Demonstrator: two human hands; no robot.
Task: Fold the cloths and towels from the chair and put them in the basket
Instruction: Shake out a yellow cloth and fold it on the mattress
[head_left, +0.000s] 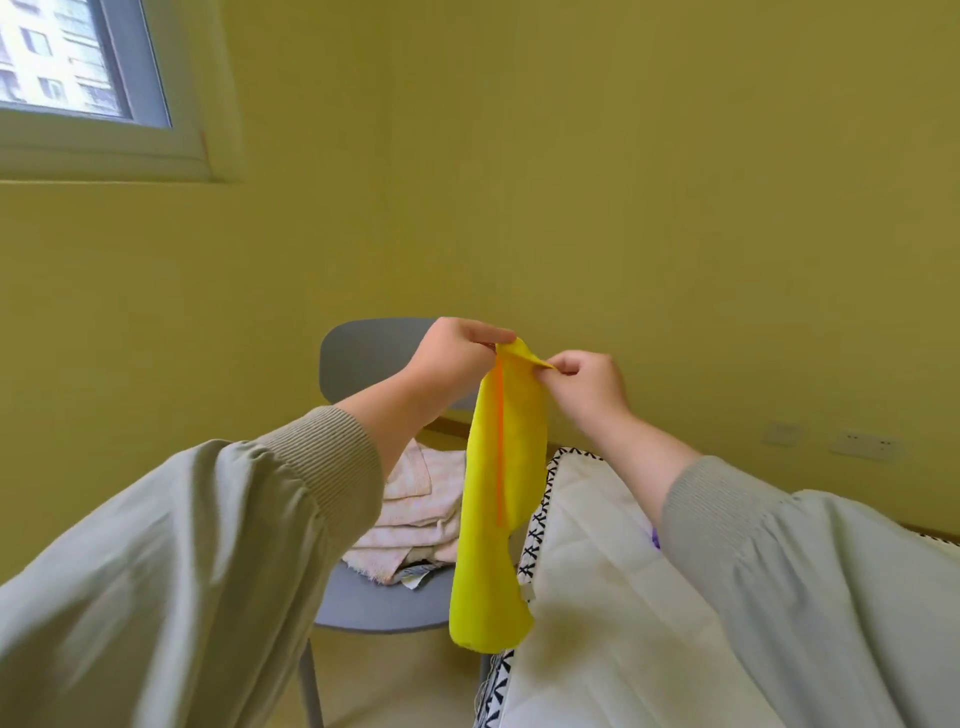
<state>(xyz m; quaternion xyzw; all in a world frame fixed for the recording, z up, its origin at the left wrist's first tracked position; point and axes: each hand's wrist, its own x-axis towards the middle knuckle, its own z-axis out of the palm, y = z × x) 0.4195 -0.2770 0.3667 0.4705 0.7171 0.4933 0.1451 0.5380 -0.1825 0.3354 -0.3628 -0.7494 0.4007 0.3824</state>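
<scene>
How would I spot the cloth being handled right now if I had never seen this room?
Find the grey chair against the yellow-green wall. In front of it, the left hand and right hand pinch the top edge of a yellow cloth that hangs straight down. It is bright yellow with an orange stripe, unlike the pale pink towels piled on the seat.

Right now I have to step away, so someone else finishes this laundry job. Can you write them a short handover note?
Left hand and right hand each pinch the top edge of the yellow cloth, which hangs unfolded in the air.
Pink towels lie piled on the grey chair, with another cloth partly under them.
No basket is in view, so I can't tell what is done.
Left: fold the yellow cloth, then the chair pile, and basket everything.
</scene>
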